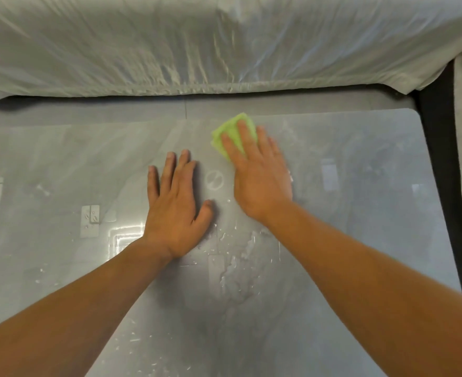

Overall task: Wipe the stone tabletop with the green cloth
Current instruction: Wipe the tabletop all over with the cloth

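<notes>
R hand [261, 180] flat on green cloth [232, 129], tabletop [360, 213]

We are seeing the green cloth [231, 131], a bright lime, folded pad, lying flat on the grey stone table [360, 186] near its far edge, right of the middle and well apart from the far right corner. The table's glossy, veined surface is showing wet streaks and droplets toward the near edge.
</notes>
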`<action>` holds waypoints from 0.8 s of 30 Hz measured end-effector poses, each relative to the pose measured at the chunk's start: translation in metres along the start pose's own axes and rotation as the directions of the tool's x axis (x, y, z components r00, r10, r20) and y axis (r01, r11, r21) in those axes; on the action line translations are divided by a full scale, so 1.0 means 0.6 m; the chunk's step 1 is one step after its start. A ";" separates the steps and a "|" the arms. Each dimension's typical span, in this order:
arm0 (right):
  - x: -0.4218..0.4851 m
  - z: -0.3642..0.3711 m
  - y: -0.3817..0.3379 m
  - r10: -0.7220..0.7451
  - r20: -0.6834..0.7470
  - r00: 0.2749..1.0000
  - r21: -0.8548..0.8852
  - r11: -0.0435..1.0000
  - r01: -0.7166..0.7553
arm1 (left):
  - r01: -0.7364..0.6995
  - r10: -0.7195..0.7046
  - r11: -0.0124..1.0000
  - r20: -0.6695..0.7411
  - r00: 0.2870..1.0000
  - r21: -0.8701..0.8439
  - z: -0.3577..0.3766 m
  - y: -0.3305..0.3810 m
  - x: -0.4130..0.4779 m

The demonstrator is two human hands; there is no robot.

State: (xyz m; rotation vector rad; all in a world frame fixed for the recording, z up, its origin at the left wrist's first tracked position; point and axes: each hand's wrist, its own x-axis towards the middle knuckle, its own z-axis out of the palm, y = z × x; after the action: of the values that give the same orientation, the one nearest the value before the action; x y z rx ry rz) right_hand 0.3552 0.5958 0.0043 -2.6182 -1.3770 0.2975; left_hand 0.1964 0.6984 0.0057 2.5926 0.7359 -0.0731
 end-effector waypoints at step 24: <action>-0.070 0.004 0.009 -0.060 0.031 0.998 0.022 0.998 0.059 | -0.015 0.009 0.992 0.050 0.999 0.126 -0.001 -0.038 -0.036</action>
State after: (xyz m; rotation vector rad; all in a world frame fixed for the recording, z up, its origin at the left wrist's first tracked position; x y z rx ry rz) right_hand 0.3353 0.5583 0.0046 -2.5610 -1.4509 0.3444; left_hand 0.1664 0.7053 0.0009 2.7048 0.7188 -0.1855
